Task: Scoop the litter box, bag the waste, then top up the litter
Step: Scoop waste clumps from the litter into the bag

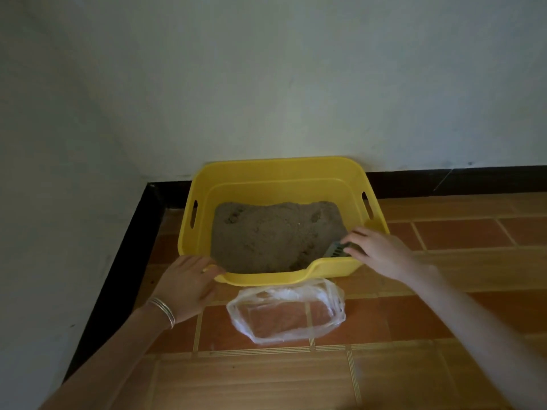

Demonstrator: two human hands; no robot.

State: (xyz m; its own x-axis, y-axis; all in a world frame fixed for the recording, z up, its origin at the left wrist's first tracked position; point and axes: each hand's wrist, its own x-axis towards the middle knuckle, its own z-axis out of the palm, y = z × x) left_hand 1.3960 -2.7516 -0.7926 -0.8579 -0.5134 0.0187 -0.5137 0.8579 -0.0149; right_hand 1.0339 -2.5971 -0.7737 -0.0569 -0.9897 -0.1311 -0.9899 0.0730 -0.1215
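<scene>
Right grip (376, 247) on scoop (336, 250), inside box (266, 170) cnr

The scoop (336, 250) is mostly hidden — under the right hand (376, 247).

My yellow rectangular plastic litter box (204, 184) stands level, its brown sandy litter (272, 235) heaped unevenly inside. A dark slotted plastic scoop (336, 250) sits in its near right corner, gripped by my right hand (376, 247). The clear crumpled plastic bag (287, 312) lies just near of the box.

Open floor (458, 235) on our right; wall (281, 99) closing behind the litter box (281, 162), plastic bag (284, 315) lying before it.
</scene>
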